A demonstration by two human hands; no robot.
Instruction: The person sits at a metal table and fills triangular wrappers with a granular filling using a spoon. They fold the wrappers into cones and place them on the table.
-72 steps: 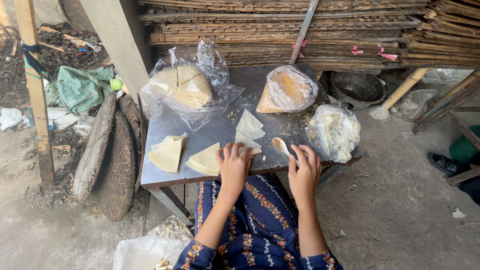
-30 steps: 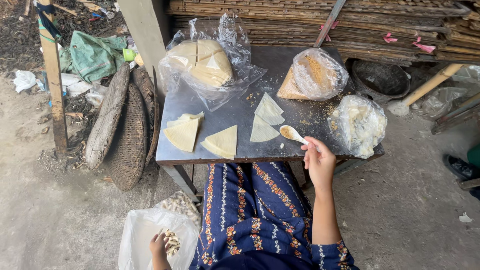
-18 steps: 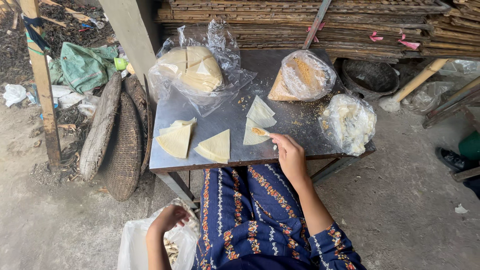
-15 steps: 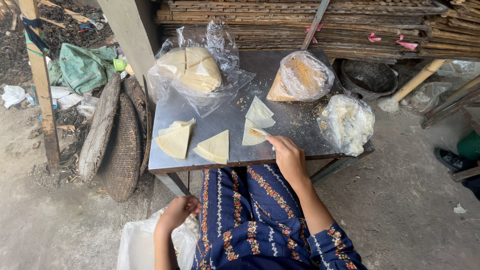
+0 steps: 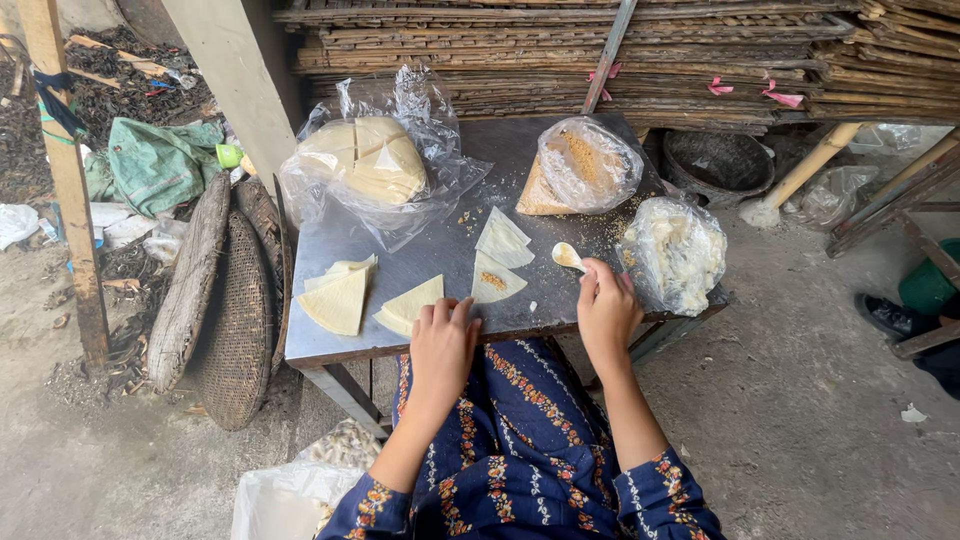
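Two hands rest at the near edge of one metal table (image 5: 330, 345): the left hand (image 5: 443, 345) and the right hand (image 5: 606, 312); one white spoon (image 5: 568, 256) sits in the right hand's fingers; about five pale triangular wrappers lie loose on the tabletop, the nearest wrapper (image 5: 410, 304) by the left hand; three clear plastic bags stand behind: a bag of stacked wrappers (image 5: 375, 160), a bag of brown filling (image 5: 585, 165), a bag of white filling (image 5: 678, 252); two woven trays (image 5: 235, 310) lean at the left.
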